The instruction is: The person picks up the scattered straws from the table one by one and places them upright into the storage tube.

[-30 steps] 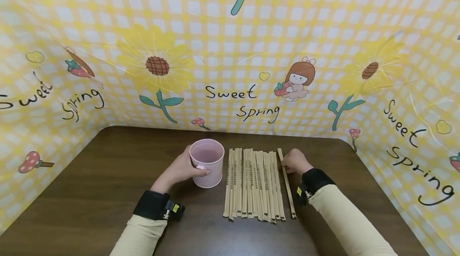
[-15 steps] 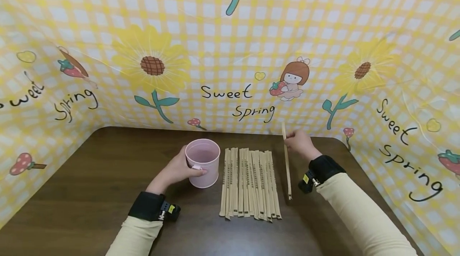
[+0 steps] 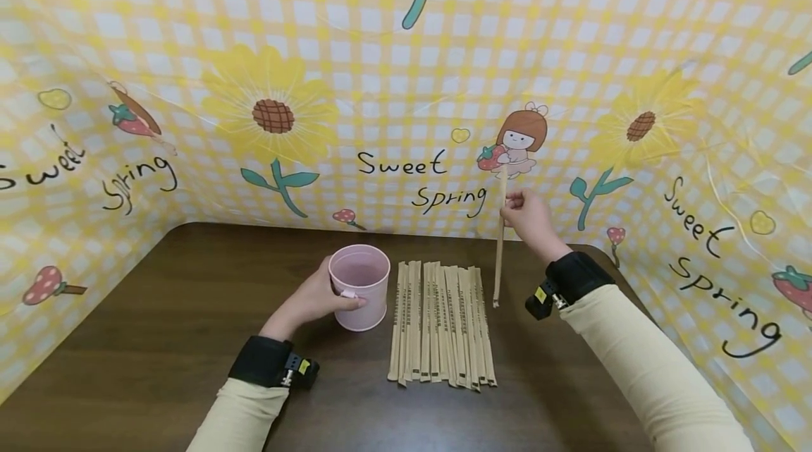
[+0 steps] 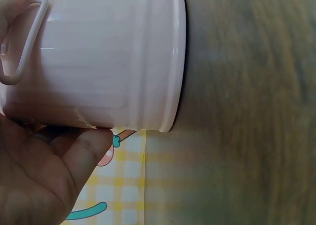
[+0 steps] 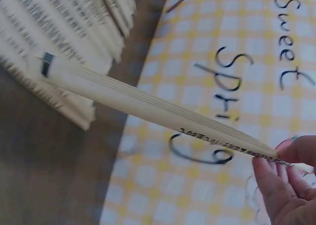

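Observation:
A small pink bucket (image 3: 369,309) stands upright on the table, left of centre. My left hand (image 3: 314,298) grips its side, the thumb beside the handle lug; the left wrist view shows fingers along the bucket wall (image 4: 98,62). Raised over the table's far edge, my right hand (image 3: 531,219) pinches one paper-wrapped straw (image 3: 499,254) between thumb and fingers near its upper part. That straw hangs nearly upright, its lower end off the table. In the right wrist view the straw (image 5: 123,99) has small print and a dark mark near its free end.
Several more paper-wrapped straws (image 3: 440,325) lie side by side in a row on the brown table (image 3: 158,339), right of the bucket. A yellow checked cloth (image 3: 406,85) with printed flowers and lettering rises behind the table and at both sides.
My right hand has lifted the rightmost straw off the table, moving it up and away from me, then slightly left. My left hand still holds the bucket in place.

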{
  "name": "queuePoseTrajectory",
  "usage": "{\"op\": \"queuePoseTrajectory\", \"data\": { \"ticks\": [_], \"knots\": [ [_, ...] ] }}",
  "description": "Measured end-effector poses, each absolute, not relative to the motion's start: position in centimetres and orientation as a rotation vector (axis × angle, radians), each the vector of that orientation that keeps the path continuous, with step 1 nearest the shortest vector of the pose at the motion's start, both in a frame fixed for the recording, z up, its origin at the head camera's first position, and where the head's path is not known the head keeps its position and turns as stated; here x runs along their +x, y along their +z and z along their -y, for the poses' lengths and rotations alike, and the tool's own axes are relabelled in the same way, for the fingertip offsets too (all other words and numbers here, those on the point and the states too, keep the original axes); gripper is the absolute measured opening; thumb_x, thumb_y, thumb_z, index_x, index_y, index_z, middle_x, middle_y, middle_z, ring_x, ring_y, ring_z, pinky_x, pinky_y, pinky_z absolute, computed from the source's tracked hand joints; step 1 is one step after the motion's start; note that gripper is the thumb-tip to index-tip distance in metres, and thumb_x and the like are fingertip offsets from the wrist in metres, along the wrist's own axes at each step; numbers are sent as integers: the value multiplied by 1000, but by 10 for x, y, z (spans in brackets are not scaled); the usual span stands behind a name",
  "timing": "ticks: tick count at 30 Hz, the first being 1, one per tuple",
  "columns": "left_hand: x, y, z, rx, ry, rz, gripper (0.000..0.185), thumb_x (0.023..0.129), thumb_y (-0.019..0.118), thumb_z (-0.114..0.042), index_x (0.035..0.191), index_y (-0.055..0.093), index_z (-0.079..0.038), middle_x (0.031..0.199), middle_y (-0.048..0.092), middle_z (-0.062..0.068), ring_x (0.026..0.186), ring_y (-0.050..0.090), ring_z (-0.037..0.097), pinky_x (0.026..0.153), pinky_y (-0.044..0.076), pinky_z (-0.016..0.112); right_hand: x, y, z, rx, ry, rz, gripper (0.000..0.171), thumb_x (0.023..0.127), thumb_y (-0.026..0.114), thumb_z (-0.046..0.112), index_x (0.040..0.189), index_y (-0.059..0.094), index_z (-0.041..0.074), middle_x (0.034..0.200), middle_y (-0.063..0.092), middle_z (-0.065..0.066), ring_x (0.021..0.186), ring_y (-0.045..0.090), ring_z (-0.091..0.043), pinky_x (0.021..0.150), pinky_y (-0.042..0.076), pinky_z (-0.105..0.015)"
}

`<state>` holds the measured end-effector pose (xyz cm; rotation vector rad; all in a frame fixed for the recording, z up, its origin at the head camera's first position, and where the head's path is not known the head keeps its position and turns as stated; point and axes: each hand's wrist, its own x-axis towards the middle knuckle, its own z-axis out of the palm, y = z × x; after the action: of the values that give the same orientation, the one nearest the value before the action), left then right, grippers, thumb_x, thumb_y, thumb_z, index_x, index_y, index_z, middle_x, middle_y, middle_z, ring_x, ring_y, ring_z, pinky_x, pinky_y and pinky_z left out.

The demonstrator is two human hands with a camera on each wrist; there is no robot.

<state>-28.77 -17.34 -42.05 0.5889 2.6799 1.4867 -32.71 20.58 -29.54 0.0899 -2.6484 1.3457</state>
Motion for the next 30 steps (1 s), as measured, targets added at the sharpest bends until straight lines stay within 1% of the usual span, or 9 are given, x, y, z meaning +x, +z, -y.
{"op": "queuePoseTrajectory", "data": {
  "ticks": [2, 4, 7, 10, 13, 15, 22, 26, 30],
  "knots": [
    [-288, -422, 174, 590, 1485, -2678, 98, 78, 87, -22, 152, 27, 4, 139, 54, 27, 128, 56, 40, 106, 45, 53, -327, -289, -198, 105, 1343, 2613, 40, 99, 51, 6, 136, 50, -12, 111, 57, -17, 93, 59, -17, 87, 60, -30],
    [-288, -422, 175, 586, 1482, -2684, 99, 78, 88, -21, 152, 27, 4, 140, 53, 27, 128, 56, 40, 106, 45, 53, -328, -283, -189, 120, 1350, 2592, 40, 100, 51, 6, 137, 50, -10, 114, 56, -17, 97, 59, -19, 93, 59, -38],
    [-289, -422, 175, 587, 1483, -2687, 99, 77, 88, -21, 152, 27, 4, 140, 53, 28, 128, 56, 41, 107, 44, 54, -328, -274, -175, 159, 1375, 2567, 40, 101, 50, 6, 139, 49, -8, 118, 55, -18, 103, 58, -25, 96, 57, -41],
    [-289, -421, 175, 574, 1476, -2694, 100, 77, 88, -22, 152, 27, 4, 140, 52, 27, 128, 55, 41, 107, 44, 55, -326, -266, -160, 208, 1401, 2540, 42, 101, 50, 7, 140, 49, -7, 122, 55, -20, 109, 57, -30, 95, 55, -39],
    [-288, -420, 174, 560, 1454, -2702, 101, 77, 88, -23, 152, 26, 5, 141, 50, 28, 128, 55, 40, 107, 44, 54, -325, -259, -147, 241, 1390, 2514, 42, 101, 51, 7, 141, 49, -6, 124, 57, -21, 111, 57, -32, 92, 52, -35],
    [-288, -419, 173, 556, 1446, -2705, 101, 77, 88, -23, 152, 26, 6, 142, 50, 29, 128, 55, 41, 108, 44, 54, -324, -254, -138, 263, 1418, 2482, 42, 101, 52, 7, 141, 49, -6, 124, 58, -22, 112, 58, -33, 92, 52, -35],
    [-288, -417, 174, 577, 1462, -2700, 102, 76, 88, -20, 152, 25, 6, 140, 52, 29, 128, 56, 42, 107, 44, 55, -325, -241, -108, 348, 1516, 2371, 39, 102, 54, 8, 140, 49, -3, 121, 56, -16, 112, 57, -28, 93, 54, -32],
    [-288, -418, 174, 576, 1463, -2701, 100, 77, 88, -20, 151, 26, 7, 139, 53, 29, 127, 56, 41, 107, 44, 54, -324, -238, -91, 380, 1540, 2289, 38, 101, 55, 6, 137, 50, -5, 118, 57, -15, 111, 58, -27, 93, 52, -31],
    [-287, -419, 174, 571, 1464, -2699, 100, 77, 88, -19, 151, 26, 7, 139, 53, 29, 127, 56, 41, 108, 44, 53, -323, -237, -77, 406, 1587, 2228, 38, 101, 55, 6, 136, 50, -5, 117, 56, -13, 107, 57, -25, 91, 51, -29]
  ]
}}
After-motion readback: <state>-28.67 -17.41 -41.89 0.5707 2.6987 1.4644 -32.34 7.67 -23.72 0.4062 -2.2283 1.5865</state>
